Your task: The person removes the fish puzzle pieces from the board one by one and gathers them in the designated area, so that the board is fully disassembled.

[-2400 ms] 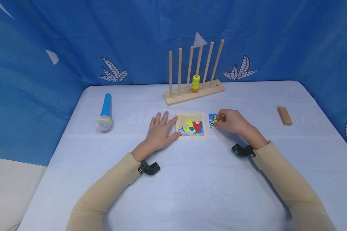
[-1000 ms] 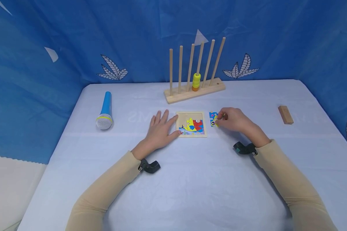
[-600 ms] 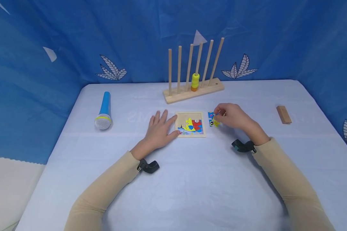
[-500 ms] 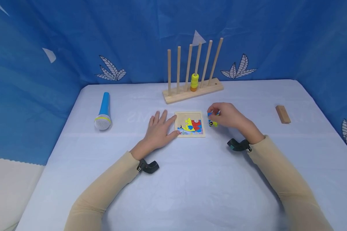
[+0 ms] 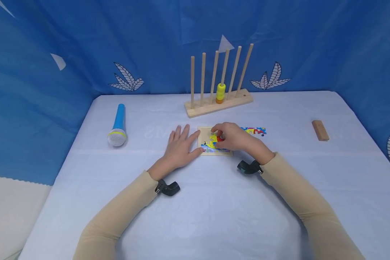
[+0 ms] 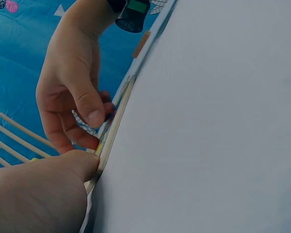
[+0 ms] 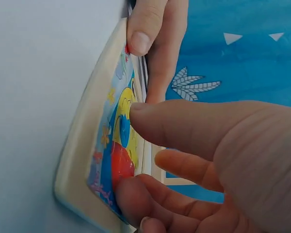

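Note:
My left hand point(image 5: 181, 148) lies spread on the table at the left of a small wooden puzzle tray point(image 5: 215, 154), its thumb on the frame. Yellow, red and blue puzzle pieces point(image 5: 211, 142) fill the tray's lower part; bare wood shows above. My right hand point(image 5: 232, 137) is over the tray's right side, thumb and index finger bent and apart. In the right wrist view its thumb tip is right at the yellow part of the picture point(image 7: 122, 103), and another finger covers some of the red. No piece shows between thumb and index finger. Loose puzzle pieces point(image 5: 255, 130) lie to the right, partly hidden.
Behind the tray stands a wooden peg rack point(image 5: 219, 107) with yellow and orange beads point(image 5: 220, 93) on one peg. A blue toy microphone point(image 5: 118, 124) lies at the left, a wooden block point(image 5: 320, 130) at the right. A blue curtain point(image 5: 159, 47) borders the table's far side.
My right hand has moved left from the loose pieces to over the tray, uncovering a row of loose pieces behind it. The left hand has stayed in place.

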The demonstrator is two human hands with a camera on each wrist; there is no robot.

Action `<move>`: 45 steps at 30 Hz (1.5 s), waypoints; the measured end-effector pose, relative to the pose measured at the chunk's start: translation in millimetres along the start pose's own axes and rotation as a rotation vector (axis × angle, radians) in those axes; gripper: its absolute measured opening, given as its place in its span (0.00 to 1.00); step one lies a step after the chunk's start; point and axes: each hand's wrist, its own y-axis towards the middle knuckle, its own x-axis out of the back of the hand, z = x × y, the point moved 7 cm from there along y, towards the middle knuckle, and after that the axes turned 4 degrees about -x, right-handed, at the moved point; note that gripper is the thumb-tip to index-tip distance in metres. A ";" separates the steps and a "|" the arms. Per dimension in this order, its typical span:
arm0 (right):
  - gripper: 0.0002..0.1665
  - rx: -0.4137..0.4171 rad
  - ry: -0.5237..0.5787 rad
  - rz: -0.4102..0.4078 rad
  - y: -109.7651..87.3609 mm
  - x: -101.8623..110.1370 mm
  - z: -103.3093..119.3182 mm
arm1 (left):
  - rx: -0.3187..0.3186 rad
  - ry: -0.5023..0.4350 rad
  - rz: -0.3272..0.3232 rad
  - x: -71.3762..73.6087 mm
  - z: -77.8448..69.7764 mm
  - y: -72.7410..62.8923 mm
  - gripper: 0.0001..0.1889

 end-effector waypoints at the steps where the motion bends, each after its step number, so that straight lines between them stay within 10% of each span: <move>1: 0.35 -0.002 -0.004 -0.006 0.0 -0.9 -0.1 | 0.001 0.001 0.000 0.6 -0.2 -0.3 0.38; 45: 0.26 0.107 -0.001 -0.063 -4.9 -1.3 8.4 | -0.001 -0.003 -0.004 0.5 1.2 0.7 0.38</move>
